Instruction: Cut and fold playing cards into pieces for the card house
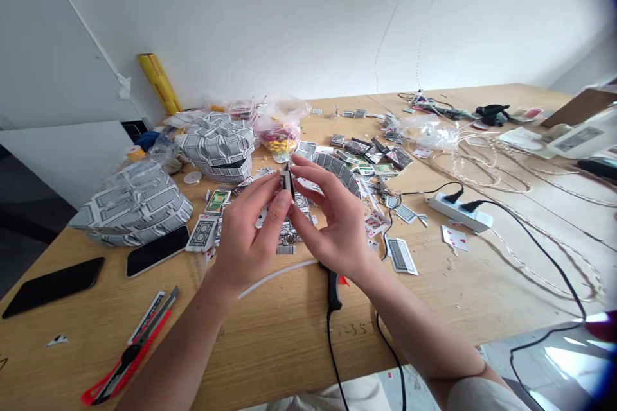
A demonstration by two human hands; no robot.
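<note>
Both hands meet over the middle of the table around a small folded card piece with a black-and-white printed side and a dark inner face. My left hand pinches it from the left, thumb along its near edge. From the right, the thumb and fingertips of my right hand grip the same piece. Behind and below the hands lie patterned playing cards, partly covered by them. Close under my right wrist is a black-handled glue gun, a whitish stick extending to its left.
Two card-patterned baskets stand at left, near two phones. A red box cutter lies at front left. Loose cards, a power strip and coiled cords spread rightward. A yellow roll leans at back.
</note>
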